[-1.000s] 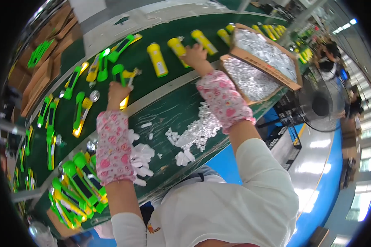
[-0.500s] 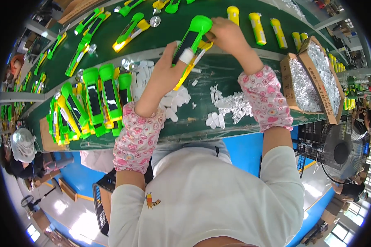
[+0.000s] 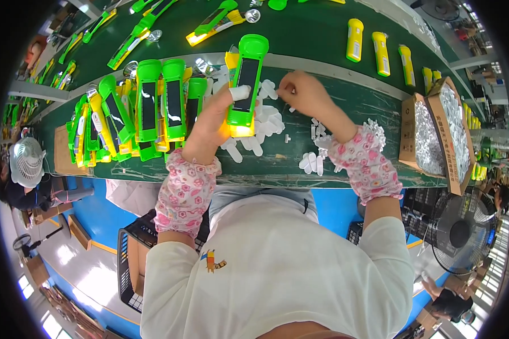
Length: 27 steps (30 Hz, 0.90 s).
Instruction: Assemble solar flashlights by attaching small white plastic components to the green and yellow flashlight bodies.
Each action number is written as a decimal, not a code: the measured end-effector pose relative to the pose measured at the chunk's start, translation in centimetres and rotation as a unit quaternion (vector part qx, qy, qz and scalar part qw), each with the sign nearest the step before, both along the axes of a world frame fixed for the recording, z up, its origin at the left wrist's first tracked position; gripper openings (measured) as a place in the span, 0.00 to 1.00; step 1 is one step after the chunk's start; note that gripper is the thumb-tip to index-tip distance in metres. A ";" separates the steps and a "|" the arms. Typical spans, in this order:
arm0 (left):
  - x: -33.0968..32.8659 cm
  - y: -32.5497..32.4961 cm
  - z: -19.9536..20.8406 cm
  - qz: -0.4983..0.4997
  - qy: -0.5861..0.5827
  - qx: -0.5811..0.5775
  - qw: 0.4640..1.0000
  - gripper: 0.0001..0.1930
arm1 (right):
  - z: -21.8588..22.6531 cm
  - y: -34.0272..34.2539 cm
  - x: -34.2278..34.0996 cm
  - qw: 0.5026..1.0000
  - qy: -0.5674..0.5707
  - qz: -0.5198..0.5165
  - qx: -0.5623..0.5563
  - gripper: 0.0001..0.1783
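My left hand (image 3: 212,116), with white tape round a finger, grips a green-and-yellow flashlight (image 3: 249,65). The flashlight stands nearly upright in the picture, its dark panel showing and its green wide end away from me. To the right of it, my right hand (image 3: 306,97) is closed with curled fingers, apart from the flashlight; what the fingers hold, if anything, I cannot make out. White flat rounded pieces (image 3: 270,120) lie on the green table beneath and beside the flashlight. Nearer my right wrist are smaller white pieces (image 3: 312,163), partly covered by the forearm.
Several similar green-and-yellow flashlights (image 3: 147,101) are stacked at the left. Beyond a pale ledge, a green surface (image 3: 305,34) carries more casings and upright yellow flashlight bodies (image 3: 381,53). A cardboard box (image 3: 411,133) of small shiny pieces stands at right, near a black fan (image 3: 460,230).
The flashlight in my left hand has come nearer, turned more upright, and its green and yellow parts now lie together. My right hand has left it and moved down toward the white pieces.
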<state>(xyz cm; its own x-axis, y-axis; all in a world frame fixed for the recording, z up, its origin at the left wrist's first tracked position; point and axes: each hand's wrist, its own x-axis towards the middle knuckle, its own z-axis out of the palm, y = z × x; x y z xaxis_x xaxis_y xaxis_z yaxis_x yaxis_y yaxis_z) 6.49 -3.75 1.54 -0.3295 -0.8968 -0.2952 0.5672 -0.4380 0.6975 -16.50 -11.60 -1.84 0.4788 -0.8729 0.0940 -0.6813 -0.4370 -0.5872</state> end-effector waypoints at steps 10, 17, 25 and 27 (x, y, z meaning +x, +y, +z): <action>-1.2 0.0 -1.3 0.060 0.163 -0.062 0.983 0.20 | -0.2 -0.1 -1.1 0.995 -0.067 -0.033 0.060 0.11; -1.8 0.7 0.2 0.072 0.223 -0.148 0.961 0.30 | 11.9 4.4 5.2 0.953 -0.288 0.069 0.058 0.17; -1.1 1.5 -1.1 0.109 0.198 -0.205 0.952 0.25 | 12.2 5.5 7.6 0.983 -0.153 0.104 -0.008 0.17; -1.8 1.4 -0.6 0.116 0.184 -0.222 0.950 0.24 | 13.0 6.0 6.7 0.981 -0.166 0.096 0.032 0.16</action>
